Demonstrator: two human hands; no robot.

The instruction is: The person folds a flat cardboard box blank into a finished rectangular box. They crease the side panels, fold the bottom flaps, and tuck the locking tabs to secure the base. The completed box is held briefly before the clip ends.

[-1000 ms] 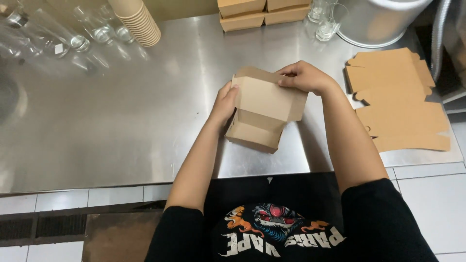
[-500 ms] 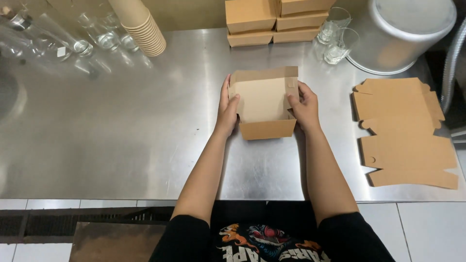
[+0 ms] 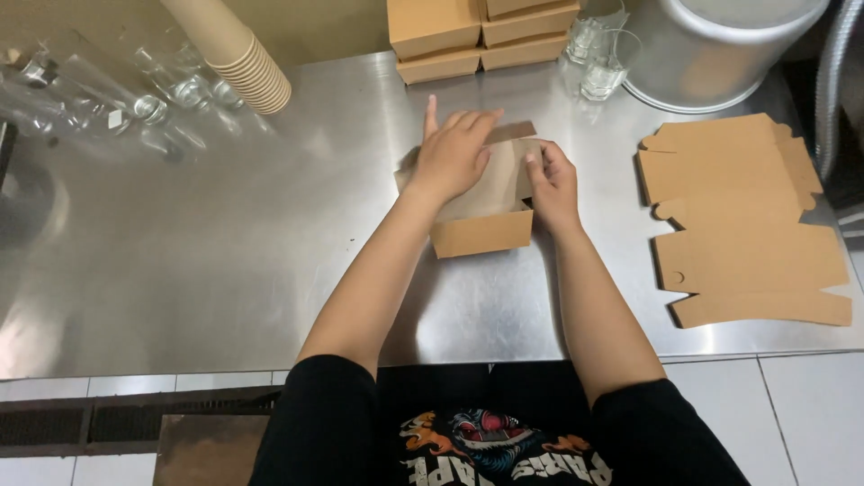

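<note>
Pressing flat, open left hand (image 3: 453, 153) covers cardboard box (image 3: 481, 232); right hand (image 3: 551, 184) grips its side.

Bare steel counter (image 3: 225, 252) lay open to my left; flat cardboard blanks (image 3: 747, 225) crowded the right, stacked boxes (image 3: 481, 36) blocked ahead.

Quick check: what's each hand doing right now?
Left hand: open, fingers spread, palm pressing flat on the cardboard box.
Right hand: fingers curled against the box's right side, steadying it.
</note>
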